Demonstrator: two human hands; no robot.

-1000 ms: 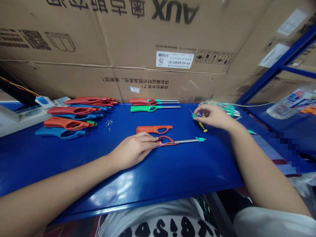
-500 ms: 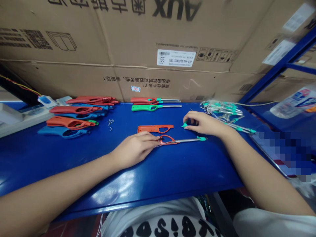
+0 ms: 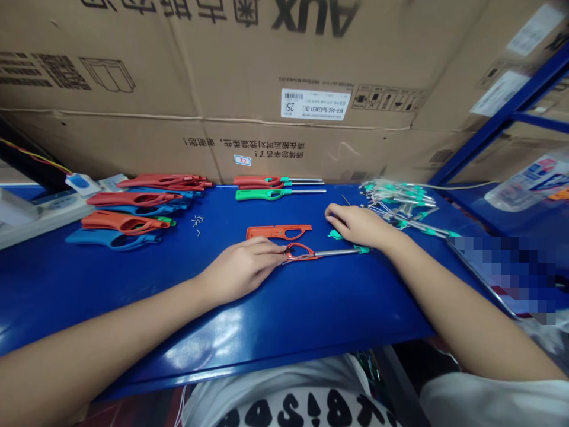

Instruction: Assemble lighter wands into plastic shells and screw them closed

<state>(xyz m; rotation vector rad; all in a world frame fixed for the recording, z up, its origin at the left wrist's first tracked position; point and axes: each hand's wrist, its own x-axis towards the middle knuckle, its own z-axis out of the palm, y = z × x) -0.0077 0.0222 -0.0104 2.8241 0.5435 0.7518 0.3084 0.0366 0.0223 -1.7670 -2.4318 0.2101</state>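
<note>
Pinched in the fingers of my left hand (image 3: 249, 264) is the handle end of an orange lighter half (image 3: 302, 252), which lies on the blue table. A metal tube (image 3: 335, 252) runs right from it to a teal piece (image 3: 363, 249), partly below my right wrist. My right hand (image 3: 355, 224) hovers above the tube, fingers bent, thumb apart, with nothing visible in it. Just under its thumb, a small teal trigger (image 3: 335, 235) rests on the table. A matching orange handle half (image 3: 278, 232) lies behind the one I hold.
Red, orange and blue handle shells (image 3: 128, 222) are piled at left, near loose small screws (image 3: 197, 224). Two long lighters (image 3: 280, 188) lie at the back. Teal-tipped tubes with wires (image 3: 400, 198) heap at right, by a phone (image 3: 493, 279). A cardboard box (image 3: 213, 77) walls the rear.
My right hand has let go of the small teal trigger, which now lies on the table, and has shifted slightly left and up. My left hand keeps its grip in place.
</note>
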